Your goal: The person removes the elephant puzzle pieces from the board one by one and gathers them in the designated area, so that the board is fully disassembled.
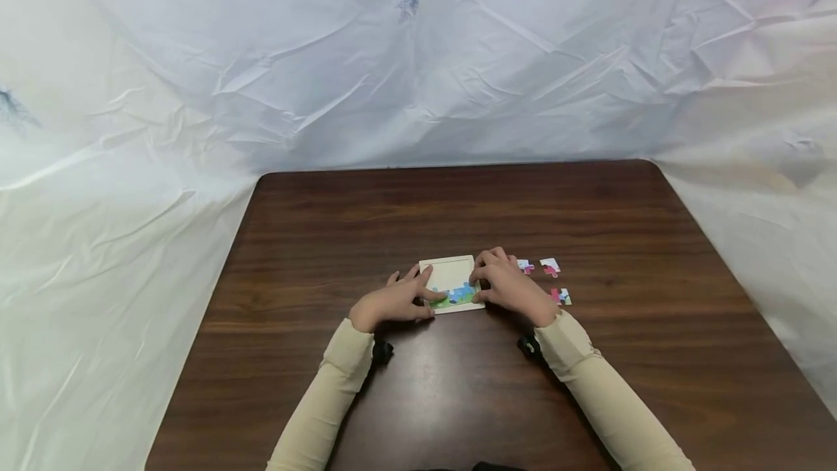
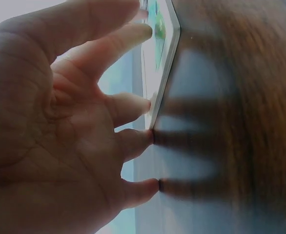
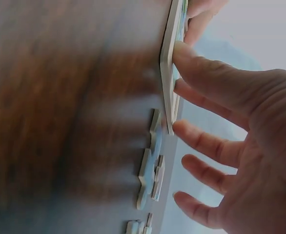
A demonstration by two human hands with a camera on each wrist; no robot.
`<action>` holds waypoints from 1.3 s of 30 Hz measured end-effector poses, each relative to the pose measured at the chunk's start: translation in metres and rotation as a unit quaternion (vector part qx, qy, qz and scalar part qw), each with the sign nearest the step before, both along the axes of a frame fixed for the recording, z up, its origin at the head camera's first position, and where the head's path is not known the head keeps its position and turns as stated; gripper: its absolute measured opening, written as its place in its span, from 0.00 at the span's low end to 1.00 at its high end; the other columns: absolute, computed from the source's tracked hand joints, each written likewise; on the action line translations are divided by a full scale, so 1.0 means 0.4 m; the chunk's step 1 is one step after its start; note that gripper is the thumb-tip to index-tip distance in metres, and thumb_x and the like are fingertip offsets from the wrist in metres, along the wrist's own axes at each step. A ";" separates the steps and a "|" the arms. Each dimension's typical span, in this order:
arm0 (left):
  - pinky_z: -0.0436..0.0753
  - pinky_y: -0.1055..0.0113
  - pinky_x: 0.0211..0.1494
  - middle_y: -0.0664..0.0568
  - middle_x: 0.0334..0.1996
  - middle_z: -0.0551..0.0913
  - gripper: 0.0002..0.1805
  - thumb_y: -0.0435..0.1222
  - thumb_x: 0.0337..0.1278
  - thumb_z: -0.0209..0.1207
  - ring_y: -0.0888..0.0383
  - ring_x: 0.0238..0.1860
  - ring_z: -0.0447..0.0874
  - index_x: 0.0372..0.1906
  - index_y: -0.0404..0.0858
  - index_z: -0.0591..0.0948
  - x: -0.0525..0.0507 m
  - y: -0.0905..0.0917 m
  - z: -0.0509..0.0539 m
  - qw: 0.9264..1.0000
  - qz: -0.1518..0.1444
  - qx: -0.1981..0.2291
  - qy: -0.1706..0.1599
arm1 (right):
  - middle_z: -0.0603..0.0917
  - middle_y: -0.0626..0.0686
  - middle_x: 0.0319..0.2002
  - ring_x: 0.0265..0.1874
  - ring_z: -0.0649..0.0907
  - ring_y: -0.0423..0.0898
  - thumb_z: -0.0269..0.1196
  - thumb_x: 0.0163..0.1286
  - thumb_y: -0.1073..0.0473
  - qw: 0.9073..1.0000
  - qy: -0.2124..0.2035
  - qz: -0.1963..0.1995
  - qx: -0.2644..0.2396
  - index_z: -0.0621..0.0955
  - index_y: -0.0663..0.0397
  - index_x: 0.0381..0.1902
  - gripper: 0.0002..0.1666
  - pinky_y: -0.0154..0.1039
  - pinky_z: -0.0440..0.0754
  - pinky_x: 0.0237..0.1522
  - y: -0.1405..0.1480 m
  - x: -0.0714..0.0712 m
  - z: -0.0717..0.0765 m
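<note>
A pale wooden puzzle tray lies on the table between the two hands. Joined blue and green jigsaw pieces fill its near part, while bare wood shows in the far part. My left hand spreads over the tray's left side, some fingertips on the tray and others on the tabletop. On the opposite side, my right hand touches the tray's right edge with thumb and fingers; no piece shows clearly between them. In the right wrist view the thumb rests on the tray's rim and the other fingers are spread.
To the right of the tray lie loose jigsaw pieces, among them a white and pink one and a pink and green one. Another piece is close beside the right hand. A white sheet hangs behind the brown table.
</note>
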State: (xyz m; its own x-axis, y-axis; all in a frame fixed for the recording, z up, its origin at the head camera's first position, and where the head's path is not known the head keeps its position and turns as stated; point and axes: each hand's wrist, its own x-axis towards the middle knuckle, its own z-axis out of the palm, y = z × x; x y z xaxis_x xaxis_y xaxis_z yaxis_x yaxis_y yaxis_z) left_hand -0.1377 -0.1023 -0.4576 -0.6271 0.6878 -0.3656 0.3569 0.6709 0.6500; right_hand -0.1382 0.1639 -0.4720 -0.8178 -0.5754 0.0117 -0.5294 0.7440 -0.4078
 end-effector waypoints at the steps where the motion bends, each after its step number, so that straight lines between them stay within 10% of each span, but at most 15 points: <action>1: 0.33 0.37 0.75 0.42 0.81 0.41 0.23 0.41 0.73 0.59 0.43 0.80 0.29 0.70 0.49 0.77 0.001 0.000 -0.001 1.000 0.000 0.001 -0.002 | 0.78 0.53 0.49 0.53 0.70 0.56 0.76 0.61 0.54 1.000 -0.002 0.003 0.001 0.89 0.50 0.39 0.11 0.58 0.65 0.49 -0.002 0.001 0.000; 19: 0.40 0.37 0.76 0.46 0.81 0.46 0.17 0.43 0.74 0.59 0.45 0.81 0.34 0.62 0.49 0.84 0.002 0.025 -0.014 0.998 0.024 -0.041 0.033 | 0.77 0.53 0.51 0.54 0.67 0.57 0.70 0.68 0.60 0.989 -0.087 0.020 -0.117 0.78 0.44 0.27 0.12 0.61 0.58 0.50 0.038 -0.009 -0.019; 39: 0.37 0.39 0.77 0.47 0.81 0.46 0.18 0.43 0.74 0.58 0.46 0.81 0.34 0.63 0.47 0.83 0.001 0.011 -0.007 0.999 0.022 -0.027 0.022 | 0.76 0.51 0.46 0.51 0.68 0.55 0.71 0.66 0.63 0.991 -0.025 0.003 -0.134 0.77 0.41 0.26 0.15 0.58 0.56 0.49 0.182 0.073 -0.012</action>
